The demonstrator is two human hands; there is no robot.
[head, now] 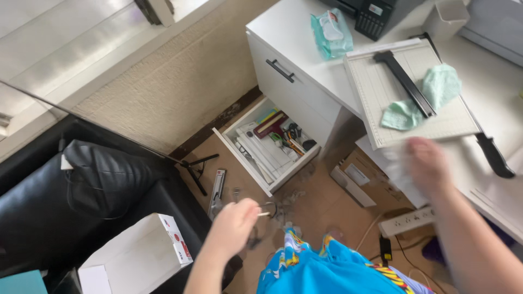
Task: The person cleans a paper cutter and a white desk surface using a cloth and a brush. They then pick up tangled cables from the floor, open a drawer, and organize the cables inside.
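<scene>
Above the open drawer (267,144) on the floor, the left hand (233,226) pinches a thin stick (263,214) in its fingers. The right hand (427,163) is blurred near the paper cutter (408,95) on the table (294,32); its fingers I cannot tell. Better to move slowly and keep the pinch firm.

Brown floor (321,204); beige textured wall (180,81); white desk (490,81) with open bottom drawer (267,144); black sofa (81,185); daylight from window (54,38).

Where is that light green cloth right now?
The light green cloth lies on the white paper cutter on the desk, upper right of the head view, draped across its black arm, just above the right hand.
</scene>
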